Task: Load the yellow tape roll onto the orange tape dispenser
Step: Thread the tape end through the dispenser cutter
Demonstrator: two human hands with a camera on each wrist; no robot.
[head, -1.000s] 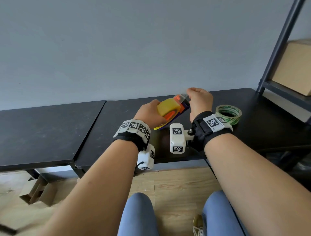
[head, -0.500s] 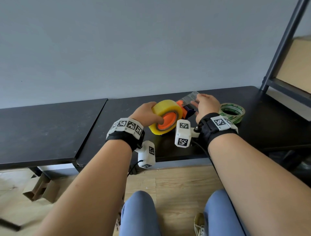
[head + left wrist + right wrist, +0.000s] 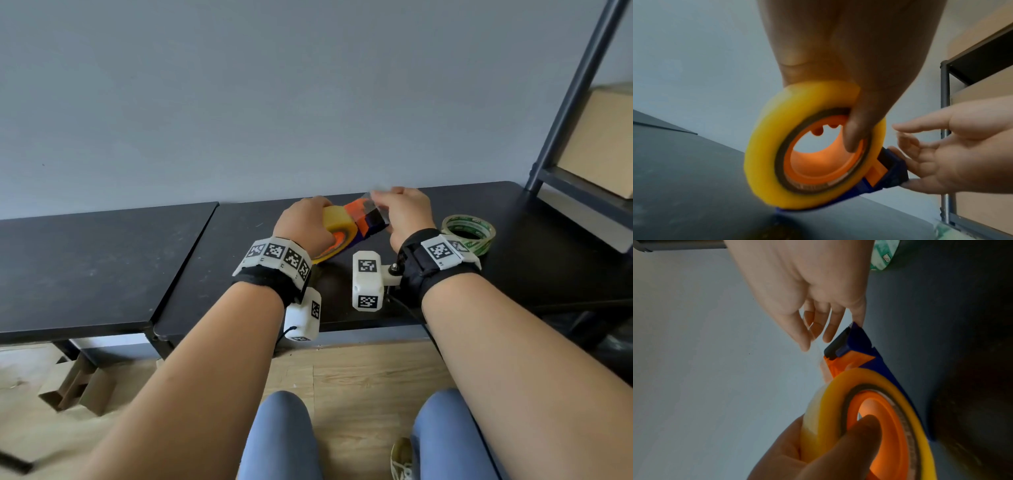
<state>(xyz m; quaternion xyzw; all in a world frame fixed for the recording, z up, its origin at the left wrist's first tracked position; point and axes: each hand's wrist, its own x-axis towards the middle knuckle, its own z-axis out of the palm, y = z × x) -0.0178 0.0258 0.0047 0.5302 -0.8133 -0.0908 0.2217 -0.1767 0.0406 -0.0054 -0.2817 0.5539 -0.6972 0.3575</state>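
Observation:
The yellow tape roll (image 3: 337, 219) (image 3: 764, 146) (image 3: 840, 378) sits on the hub of the orange tape dispenser (image 3: 356, 209) (image 3: 818, 164) (image 3: 890, 426), which has a blue frame. The dispenser's lower edge rests on the black table (image 3: 513, 274). My left hand (image 3: 305, 222) (image 3: 855, 123) (image 3: 838, 451) grips the roll, thumb inside the orange hub and fingers over the rim. My right hand (image 3: 380, 199) (image 3: 906, 138) (image 3: 811, 334) pinches the clear tape end between thumb and fingers just above the cutter end, and its little finger touches the blue tip.
A green-printed tape roll (image 3: 469, 233) (image 3: 884, 256) lies flat on the table right of my right wrist. A black metal shelf (image 3: 579, 102) with a cardboard box (image 3: 603, 144) stands at the far right. A second black table (image 3: 102, 267) adjoins on the left.
The dispenser came down from the air to the table and its roll face turned toward me, then tipped back. My right hand stayed at the cutter end with the tape strip.

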